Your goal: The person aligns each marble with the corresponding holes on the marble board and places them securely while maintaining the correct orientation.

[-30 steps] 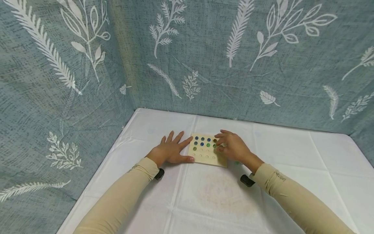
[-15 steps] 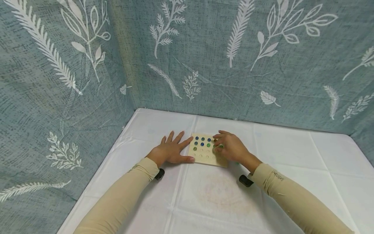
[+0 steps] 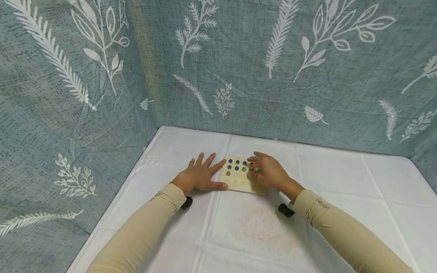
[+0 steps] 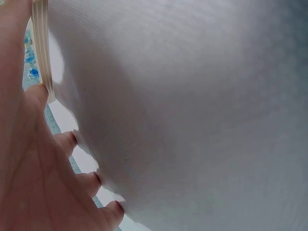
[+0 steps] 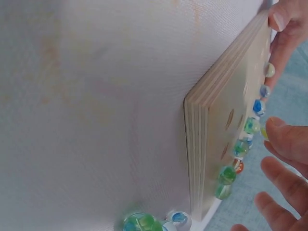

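Square pale wooden board point(image 3: 239, 187) lies flat on the white cloth point(image 3: 218, 242), between the two hands. Edge shows layered, plywood-like stripes; top face is smooth, with rows of shallow round holes. Glossy glass marbles sit in the far rows: blue marble point(image 3: 230, 161) at the far left corner, swirled green marble point(image 5: 227, 175) and orange marble point(image 5: 238, 167) toward the right side. Left hand point(image 3: 201, 177) flat, fingers spread, thumb and index touching the board's left edge. Right hand point(image 3: 271, 172) over the right part, thumb and index pinching a small yellow-green marble point(image 5: 264, 133), other fingers loosely bent. Loose round ones on the cloth just beside the board's right side: large green marble point(image 5: 144, 223), clear marble with blue core point(image 5: 179, 219). Cloth finely woven, creased, faintly stained. Beige stretchy sleeves point(image 3: 136, 231). Blue-grey, coarse-looking curtain point(image 3: 239, 45) behind, white leaf prints.
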{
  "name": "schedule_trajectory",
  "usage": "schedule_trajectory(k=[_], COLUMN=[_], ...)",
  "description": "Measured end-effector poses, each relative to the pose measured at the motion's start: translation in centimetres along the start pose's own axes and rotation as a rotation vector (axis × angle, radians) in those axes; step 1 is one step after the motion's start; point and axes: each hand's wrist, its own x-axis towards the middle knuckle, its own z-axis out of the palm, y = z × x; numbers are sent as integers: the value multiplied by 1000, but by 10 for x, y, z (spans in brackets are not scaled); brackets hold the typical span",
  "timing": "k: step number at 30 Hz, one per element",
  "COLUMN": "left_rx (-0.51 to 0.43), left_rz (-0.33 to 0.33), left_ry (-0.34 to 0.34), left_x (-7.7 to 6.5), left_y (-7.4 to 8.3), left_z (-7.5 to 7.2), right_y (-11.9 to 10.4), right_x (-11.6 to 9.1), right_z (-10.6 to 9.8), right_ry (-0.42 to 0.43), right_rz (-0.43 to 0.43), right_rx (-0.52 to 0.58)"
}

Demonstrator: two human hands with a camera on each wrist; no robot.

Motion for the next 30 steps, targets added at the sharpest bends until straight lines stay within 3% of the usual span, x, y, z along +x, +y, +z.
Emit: schedule_trajectory(k=[30], left_rx=[6], left_rz=[6], left_ry=[1], left_x=[1], left_y=[0], left_z=[0], right_y=[-15], right_x=[8], right_z=[-1], right_ry=[-25], right_rz=[26], right_rx=[-5])
